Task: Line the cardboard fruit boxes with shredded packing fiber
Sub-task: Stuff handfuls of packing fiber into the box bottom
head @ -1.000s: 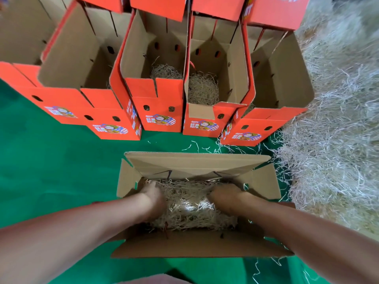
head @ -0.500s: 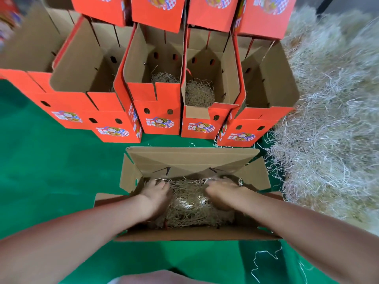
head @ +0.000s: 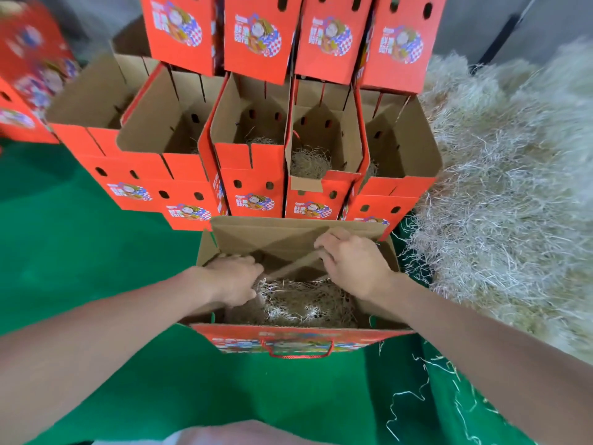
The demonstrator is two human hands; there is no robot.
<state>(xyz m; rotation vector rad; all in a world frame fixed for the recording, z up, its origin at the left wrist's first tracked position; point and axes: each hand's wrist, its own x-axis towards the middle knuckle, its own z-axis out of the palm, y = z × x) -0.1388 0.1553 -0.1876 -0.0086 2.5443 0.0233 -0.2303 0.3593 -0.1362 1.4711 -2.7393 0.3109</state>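
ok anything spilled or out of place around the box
Yes: loose fiber strands lie scattered on the green mat right of the near box, beside the fiber pile. Inside, an inner flap sits at a slant, with the right hand gripping it.

Left hand (head: pixel 232 279): bare, ungloved.
Right hand (head: pixel 354 263): bare, ungloved; knuckles and finger creases plain to see.
Left forearm (head: pixel 106 326): bare along its whole visible length.
Right forearm (head: pixel 481 345): bare likewise, out to the frame edge.
Clothing (head: pixel 224 433): pale patch, whitish to pink, at the bottom edge; blurred, kind of garment not told.
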